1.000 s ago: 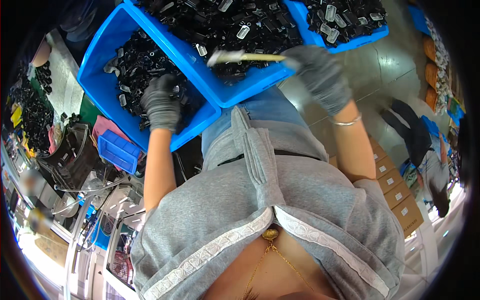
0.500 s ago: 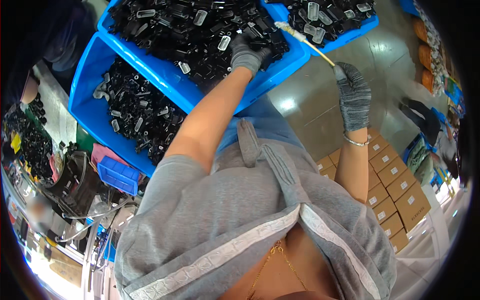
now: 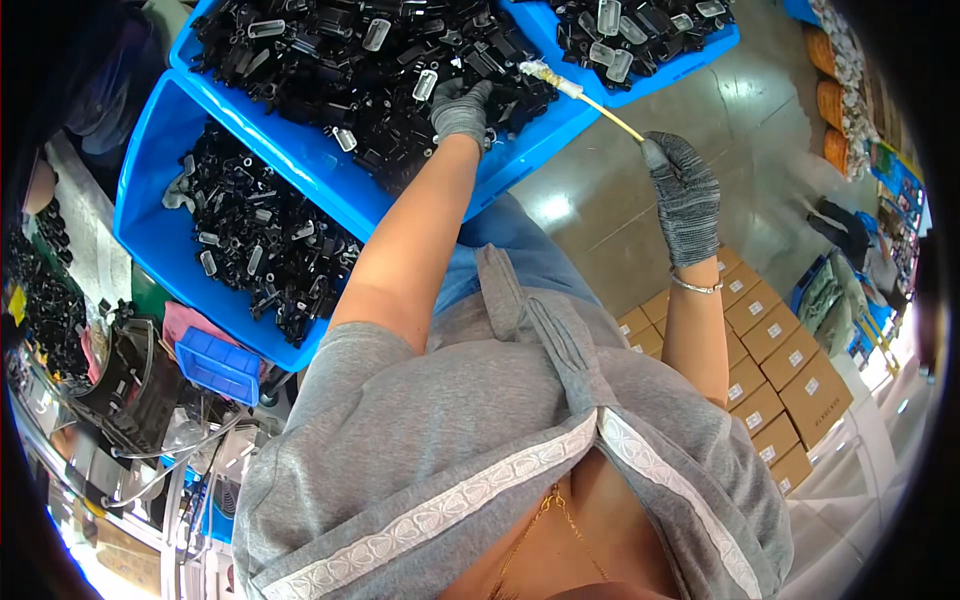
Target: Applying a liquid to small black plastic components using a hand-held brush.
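Observation:
In the large blue bin [image 3: 330, 190], a heap of small black plastic parts [image 3: 310, 75] lies with several clear oblong pieces mixed in. My left hand [image 3: 462, 112], in a grey knit glove, is down on this heap at its near side. Its fingers are curled and partly hidden, so what they hold does not show. To the right, over the floor, my gloved right hand [image 3: 683, 190] pinches the end of a thin pale stick [image 3: 612, 118]. A lumpy white and yellowish wrapping covers the stick's far end, which hangs above the bin's right part.
A second blue bin [image 3: 140, 200] of similar parts stands at left, a third [image 3: 690, 62] at the far right. Stacked brown cartons [image 3: 775, 335] sit on the floor beside my right forearm. A small blue crate [image 3: 217, 365] is at the left. Another person [image 3: 845, 225] shows at the right.
My left hand has shifted slightly left and nearer over the heap, and its thumb has come in toward the fingers. The right hand still holds the stick. The whole view has shifted a little.

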Motion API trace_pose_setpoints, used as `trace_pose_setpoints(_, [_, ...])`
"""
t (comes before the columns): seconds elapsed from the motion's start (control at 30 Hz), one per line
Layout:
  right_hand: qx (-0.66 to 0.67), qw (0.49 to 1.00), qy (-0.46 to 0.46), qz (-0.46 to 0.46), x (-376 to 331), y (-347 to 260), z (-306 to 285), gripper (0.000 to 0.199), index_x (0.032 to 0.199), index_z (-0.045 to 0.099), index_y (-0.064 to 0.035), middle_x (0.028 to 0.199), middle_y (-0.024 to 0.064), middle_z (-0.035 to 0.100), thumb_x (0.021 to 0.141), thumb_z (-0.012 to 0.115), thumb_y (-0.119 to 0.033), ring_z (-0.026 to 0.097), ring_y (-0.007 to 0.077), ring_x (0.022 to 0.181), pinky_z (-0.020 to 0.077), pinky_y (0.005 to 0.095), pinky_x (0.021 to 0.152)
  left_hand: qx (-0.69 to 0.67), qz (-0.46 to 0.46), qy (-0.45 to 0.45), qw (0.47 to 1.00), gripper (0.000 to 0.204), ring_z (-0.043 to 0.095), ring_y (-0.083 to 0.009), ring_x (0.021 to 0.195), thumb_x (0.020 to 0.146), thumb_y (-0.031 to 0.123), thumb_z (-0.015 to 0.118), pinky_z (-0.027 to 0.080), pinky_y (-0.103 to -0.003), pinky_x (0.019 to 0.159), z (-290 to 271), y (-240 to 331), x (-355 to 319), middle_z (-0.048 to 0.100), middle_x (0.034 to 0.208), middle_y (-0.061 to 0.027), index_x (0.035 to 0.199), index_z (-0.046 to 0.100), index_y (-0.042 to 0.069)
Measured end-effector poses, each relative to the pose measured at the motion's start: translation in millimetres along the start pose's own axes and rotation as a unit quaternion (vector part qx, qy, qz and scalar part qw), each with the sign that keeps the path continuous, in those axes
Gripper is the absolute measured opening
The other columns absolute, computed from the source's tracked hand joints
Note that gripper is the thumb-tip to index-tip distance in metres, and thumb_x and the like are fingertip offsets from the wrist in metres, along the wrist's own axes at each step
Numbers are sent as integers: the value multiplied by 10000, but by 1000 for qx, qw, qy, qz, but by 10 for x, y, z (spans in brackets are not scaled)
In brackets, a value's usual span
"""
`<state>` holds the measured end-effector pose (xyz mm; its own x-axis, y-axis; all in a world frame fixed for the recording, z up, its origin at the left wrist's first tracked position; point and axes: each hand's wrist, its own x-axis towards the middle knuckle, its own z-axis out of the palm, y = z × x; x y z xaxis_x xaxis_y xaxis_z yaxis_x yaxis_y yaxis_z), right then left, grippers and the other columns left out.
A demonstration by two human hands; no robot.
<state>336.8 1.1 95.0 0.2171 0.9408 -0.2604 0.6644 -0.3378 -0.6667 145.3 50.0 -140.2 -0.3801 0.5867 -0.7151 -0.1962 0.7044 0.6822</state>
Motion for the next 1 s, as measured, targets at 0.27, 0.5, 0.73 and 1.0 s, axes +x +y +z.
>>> trace_pose_setpoints(0.27, [16,999,-6,-29,-34,-13,26,207,1039,689,-25,838,43,670,907,673,-184,561,91,748,479,250,731,-140,32,-10,990,406,594,-151,736,775,75,777,513,-283,650,-247,119,-150,632,891,-74,1123,581,5])
trace_pose_setpoints(0.5, [-10,997,-49,-58,-71,-156,69,209,1026,694,-24,856,83,690,898,680,-189,602,125,744,498,268,722,-61,232,-149,959,370,593,-116,772,760,6,767,531,-242,742,-824,479,-403,607,905,-29,1069,565,32])
trace_pose_setpoints(0.73, [37,974,-79,-208,49,-529,129,199,1008,702,-36,857,100,699,887,691,-193,621,153,730,507,281,709,-146,181,-266,936,429,590,-216,920,770,41,737,497,-388,941,-1441,765,-935,586,1011,-42,1129,518,125])
trace_pose_setpoints(1.0, [55,966,-129,-218,-55,-891,308,185,1004,711,-47,850,88,701,886,691,-187,629,141,757,503,271,709,-487,60,-280,825,488,637,-240,900,725,7,763,530,-501,902,-1807,770,-1024,646,942,-38,1138,573,186])
